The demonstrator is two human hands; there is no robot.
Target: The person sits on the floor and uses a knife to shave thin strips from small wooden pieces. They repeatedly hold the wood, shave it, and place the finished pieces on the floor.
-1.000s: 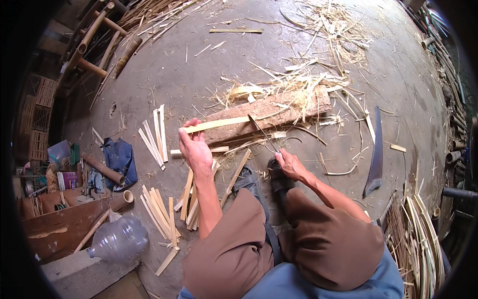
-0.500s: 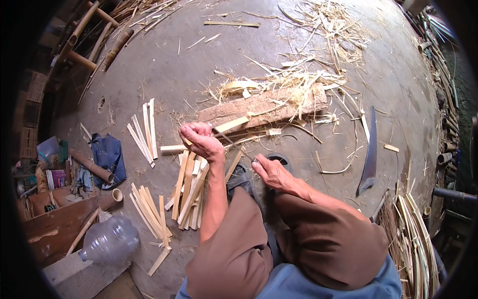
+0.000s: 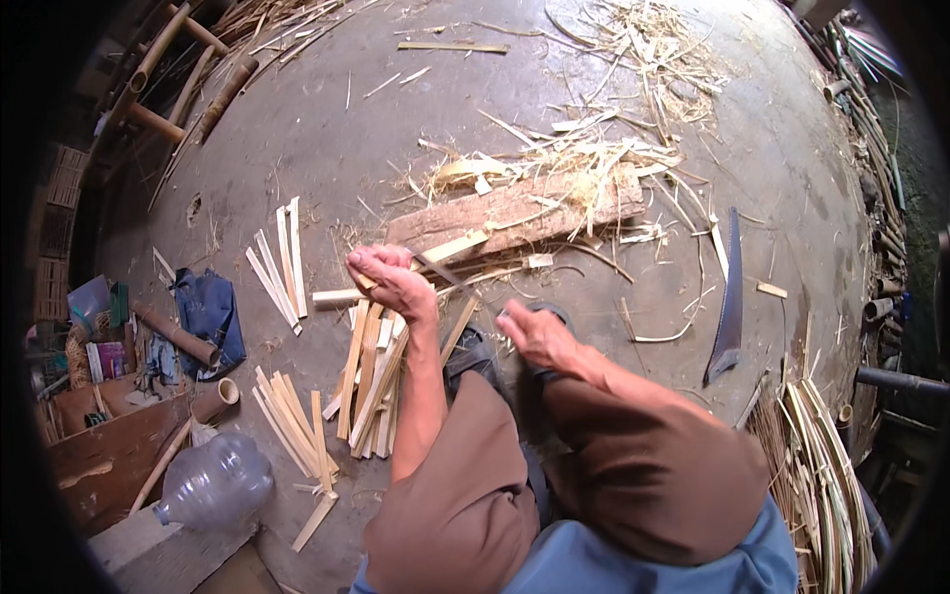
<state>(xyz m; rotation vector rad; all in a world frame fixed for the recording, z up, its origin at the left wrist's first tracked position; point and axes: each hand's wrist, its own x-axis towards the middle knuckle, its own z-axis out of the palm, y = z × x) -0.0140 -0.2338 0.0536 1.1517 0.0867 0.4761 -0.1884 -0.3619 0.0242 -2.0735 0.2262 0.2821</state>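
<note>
My left hand (image 3: 394, 281) is closed round a pale bamboo strip (image 3: 457, 245), whose far end points right toward a worn wooden board (image 3: 515, 213). A knife, its thin dark blade (image 3: 442, 273) slanting across beside the strip, reaches back toward my right hand (image 3: 539, 337). That hand is closed on the knife and slightly blurred; its fingers cover the handle. Under and beside my left wrist lies a pile of cut bamboo strips (image 3: 374, 381). Shavings (image 3: 604, 183) heap over the board's far side.
More strips lie in bunches (image 3: 287, 421) on the left. A handsaw (image 3: 730, 302) rests on the floor to the right, near a bundle of long splints (image 3: 821, 465). At the lower left are a clear plastic bottle (image 3: 220, 480), a blue cloth (image 3: 210, 317) and a bamboo tube (image 3: 176, 334).
My right hand has shifted slightly and is more blurred, with the knife still in it. My left hand keeps its grip on the strip. The whole view has moved a little.
</note>
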